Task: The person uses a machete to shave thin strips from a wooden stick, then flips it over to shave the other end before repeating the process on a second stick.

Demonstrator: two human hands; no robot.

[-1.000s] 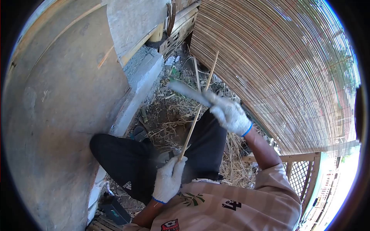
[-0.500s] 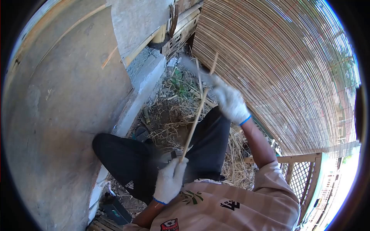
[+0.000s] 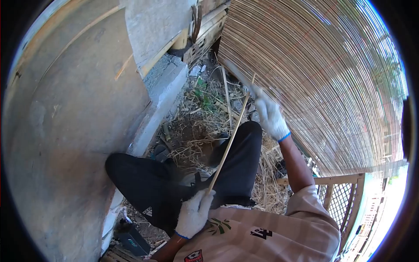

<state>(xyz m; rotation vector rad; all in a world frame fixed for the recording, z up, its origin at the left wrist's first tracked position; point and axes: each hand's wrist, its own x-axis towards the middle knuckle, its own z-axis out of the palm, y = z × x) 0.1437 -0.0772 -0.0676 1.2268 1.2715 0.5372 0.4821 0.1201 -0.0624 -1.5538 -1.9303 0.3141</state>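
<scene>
My left hand point(image 3: 194, 215), in a white glove with a blue cuff, is closed around the lower end of a thin bamboo strip point(image 3: 229, 150) near my lap. The strip slants up and to the right over my knee. At its upper part my gloved right hand point(image 3: 271, 117) is closed on a knife point(image 3: 238, 73), whose blade, smeared by motion, points up and to the left. The blade crosses the strip close to its far end in this view. The knife's handle is hidden inside the glove.
Dry shavings and straw point(image 3: 196, 144) litter the ground between my legs. A worn wooden board point(image 3: 78, 131) stands on the left beside a concrete ledge point(image 3: 159, 107). To the right hangs a bamboo slat screen point(image 3: 314, 87). A dark box point(image 3: 133, 240) lies at lower left.
My right hand and the knife have shifted right and slightly down. The strip's far end has swung right and lower, while my left hand has moved slightly down, still holding it.
</scene>
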